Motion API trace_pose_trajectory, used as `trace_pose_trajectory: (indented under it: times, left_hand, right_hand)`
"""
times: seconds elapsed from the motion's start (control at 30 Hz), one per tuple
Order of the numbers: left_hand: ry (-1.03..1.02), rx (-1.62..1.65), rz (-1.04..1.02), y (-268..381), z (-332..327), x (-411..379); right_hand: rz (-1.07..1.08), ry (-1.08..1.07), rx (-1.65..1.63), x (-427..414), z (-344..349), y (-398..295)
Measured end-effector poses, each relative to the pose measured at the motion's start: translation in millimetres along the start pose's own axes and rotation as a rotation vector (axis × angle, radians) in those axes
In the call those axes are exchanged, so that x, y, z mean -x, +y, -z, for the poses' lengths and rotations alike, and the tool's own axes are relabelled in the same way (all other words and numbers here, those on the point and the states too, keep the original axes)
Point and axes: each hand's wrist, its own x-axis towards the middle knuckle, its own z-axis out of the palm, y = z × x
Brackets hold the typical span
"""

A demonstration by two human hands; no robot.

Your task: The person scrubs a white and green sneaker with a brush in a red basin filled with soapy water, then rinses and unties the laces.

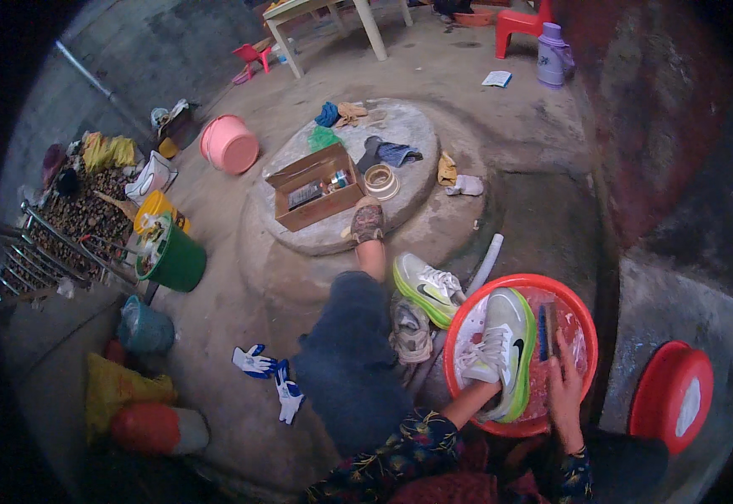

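Over a red plastic basin (pixel 588 327) of sudsy water, a grey-white Nike running shoe (pixel 506 334) with a yellow-green sole is held up by my left hand (pixel 476 400), whose fingers are hidden inside the shoe's opening. My right hand (pixel 565 384) grips a scrub brush (pixel 549 331) with blue bristles, which face the shoe's sole edge. Whether bristles and sole touch, I cannot tell. The matching shoe (pixel 426 286) leans at the basin's left rim. Beneath it lies a worn grey-beige shoe (pixel 410 331).
A white pipe (pixel 486 261) lies behind the basin. Another red basin (pixel 675 397) leans at the right. Work gloves (pixel 272 375) lie on the floor. On a round concrete slab (pixel 404 120) stand a cardboard box (pixel 319 214) and a tape roll (pixel 381 181). A green bucket (pixel 183 258) stands left.
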Motion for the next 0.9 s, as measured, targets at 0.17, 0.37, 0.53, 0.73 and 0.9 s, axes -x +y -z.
trace_pose_trajectory:
  times: [0.17,0.37,0.53,0.73,0.9]
  left_hand:
    - [-0.009,-0.016,-0.004,1,-4,-7]
    - [-0.015,-0.024,-0.002,-2,-2,1]
    - [-0.023,-0.014,0.021,-4,6,18]
    - [-0.015,-0.034,0.017,-2,5,20]
    - [-0.005,-0.055,0.007,4,2,5]
  right_hand:
    - [-0.006,-0.061,0.198,1,-4,-24]
    - [0.17,0.088,0.372,-8,-4,-5]
    - [0.023,0.016,0.289,15,-9,-16]
    - [0.005,0.123,0.253,-47,-4,35]
    - [-0.088,0.059,0.423,-24,-2,120]
